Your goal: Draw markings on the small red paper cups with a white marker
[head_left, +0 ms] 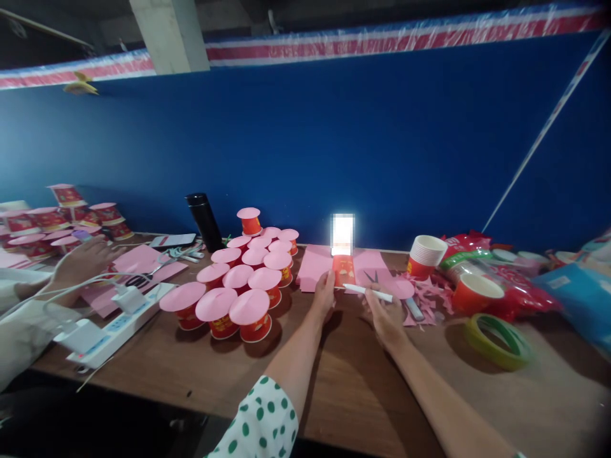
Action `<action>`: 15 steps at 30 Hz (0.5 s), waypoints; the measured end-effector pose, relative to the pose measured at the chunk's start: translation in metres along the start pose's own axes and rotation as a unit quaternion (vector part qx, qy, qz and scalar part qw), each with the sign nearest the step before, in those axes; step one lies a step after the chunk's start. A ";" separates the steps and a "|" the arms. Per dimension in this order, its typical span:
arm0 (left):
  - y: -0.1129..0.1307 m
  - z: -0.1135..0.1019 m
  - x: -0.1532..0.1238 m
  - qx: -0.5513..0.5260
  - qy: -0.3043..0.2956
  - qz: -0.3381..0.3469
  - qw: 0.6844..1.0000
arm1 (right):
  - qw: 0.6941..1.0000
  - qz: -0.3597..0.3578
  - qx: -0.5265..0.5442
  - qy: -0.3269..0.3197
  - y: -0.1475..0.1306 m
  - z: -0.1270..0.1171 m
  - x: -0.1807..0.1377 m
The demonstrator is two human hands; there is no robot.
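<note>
My left hand is closed at the left edge of a red piece with gold print; I cannot tell whether it is a cup or a packet. Directly behind that piece stands a bright, blurred-out rectangle. Between the fingers of my right hand lies a slim white pen, its tip pointing left toward the red piece. Pink paper sheets spread beneath and behind both hands. Dark scissor-like blades and a pink paper disc are just beyond my right hand.
Several red cups topped with pink discs stand left, near a black flask and a power strip. Stacked cups, pink scraps and green tape lie right. Another person's hand is far left.
</note>
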State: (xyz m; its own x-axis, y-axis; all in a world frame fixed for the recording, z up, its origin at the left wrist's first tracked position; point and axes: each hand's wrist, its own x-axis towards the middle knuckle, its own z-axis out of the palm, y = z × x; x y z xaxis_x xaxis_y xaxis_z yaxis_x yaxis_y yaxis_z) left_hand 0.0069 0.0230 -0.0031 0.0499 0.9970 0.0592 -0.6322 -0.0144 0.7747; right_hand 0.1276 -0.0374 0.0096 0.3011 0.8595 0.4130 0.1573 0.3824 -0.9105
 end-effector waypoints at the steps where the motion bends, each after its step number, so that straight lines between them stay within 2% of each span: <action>1: 0.000 0.000 0.000 -0.001 0.002 -0.001 1.000 | 1.000 0.000 0.000 0.003 -0.001 0.000 0.000; 9: -0.001 -0.001 0.000 -0.004 0.023 -0.009 1.000 | 1.000 0.011 0.012 0.004 -0.001 0.000 0.000; 15: -0.002 0.000 0.000 -0.013 0.009 -0.003 1.000 | 0.999 0.029 0.028 0.015 -0.002 0.000 0.002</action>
State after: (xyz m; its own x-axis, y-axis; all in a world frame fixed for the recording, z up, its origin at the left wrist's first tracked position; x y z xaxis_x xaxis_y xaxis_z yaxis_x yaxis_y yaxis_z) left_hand 0.0078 0.0230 -0.0045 0.0411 0.9982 0.0429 -0.6525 -0.0057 0.7577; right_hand 0.1276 -0.0365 0.0117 0.3362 0.8708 0.3586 0.0866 0.3506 -0.9325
